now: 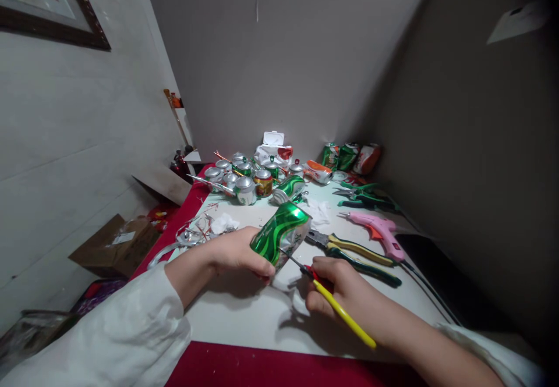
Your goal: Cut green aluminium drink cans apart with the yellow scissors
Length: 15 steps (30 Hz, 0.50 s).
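Observation:
A green drink can [282, 233], dented and tilted, is gripped by its lower end in my left hand [244, 256], the thumb along its near side. My right hand [338, 285] is closed around what look like needle-nose pliers [345, 314] with red and yellow handles. Their thin dark tip meets the can's side near my left thumb. Whether the tip has gone through the metal, I cannot tell. Just behind, another cut green can [290, 189] lies on its side. Combination pliers [358, 254] with yellow and dark green handles lie right of my hands.
A pink glue gun [378, 230] and green-handled cutters [360, 192] lie on the right. Several small can-made pots [245, 190] stand at the back left, near metal scraps [198, 233]. More cans [348, 157] stand by the back wall. A cardboard box [114, 244] sits at left.

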Available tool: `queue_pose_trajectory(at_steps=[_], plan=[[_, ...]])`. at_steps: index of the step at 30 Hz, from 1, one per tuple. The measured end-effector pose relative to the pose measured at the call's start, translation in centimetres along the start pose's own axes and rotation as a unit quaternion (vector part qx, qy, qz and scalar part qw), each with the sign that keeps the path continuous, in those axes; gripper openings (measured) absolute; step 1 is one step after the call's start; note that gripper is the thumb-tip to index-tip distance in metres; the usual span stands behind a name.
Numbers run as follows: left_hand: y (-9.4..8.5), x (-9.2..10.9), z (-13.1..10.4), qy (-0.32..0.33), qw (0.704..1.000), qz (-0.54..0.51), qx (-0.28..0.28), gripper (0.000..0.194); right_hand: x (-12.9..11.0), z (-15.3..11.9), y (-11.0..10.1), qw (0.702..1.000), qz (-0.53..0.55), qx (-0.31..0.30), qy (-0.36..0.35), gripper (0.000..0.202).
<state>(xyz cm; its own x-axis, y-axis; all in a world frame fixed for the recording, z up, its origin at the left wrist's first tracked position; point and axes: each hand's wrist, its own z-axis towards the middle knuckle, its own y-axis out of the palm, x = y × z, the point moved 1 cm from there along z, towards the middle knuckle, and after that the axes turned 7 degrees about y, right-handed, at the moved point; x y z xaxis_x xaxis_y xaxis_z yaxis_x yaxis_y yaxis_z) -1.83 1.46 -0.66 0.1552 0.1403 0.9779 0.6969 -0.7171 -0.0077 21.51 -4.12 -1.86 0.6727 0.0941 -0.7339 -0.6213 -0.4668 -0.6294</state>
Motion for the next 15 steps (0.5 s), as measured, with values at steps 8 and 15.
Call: queue_pose_trajectory(at_steps=[8,15], plan=[[0.31,0.04,-0.16,-0.018,0.999,-0.026,0.002,0.030,0.08,-0.04,-0.02,1.000,0.011,0.005,-0.002,0.052],[-0.04,0.54,-0.26,-0.003,1.000,0.011,0.004,0.032,-0.32,0.06,-0.10,0.999,0.005,0.024,-0.039,0.056]])
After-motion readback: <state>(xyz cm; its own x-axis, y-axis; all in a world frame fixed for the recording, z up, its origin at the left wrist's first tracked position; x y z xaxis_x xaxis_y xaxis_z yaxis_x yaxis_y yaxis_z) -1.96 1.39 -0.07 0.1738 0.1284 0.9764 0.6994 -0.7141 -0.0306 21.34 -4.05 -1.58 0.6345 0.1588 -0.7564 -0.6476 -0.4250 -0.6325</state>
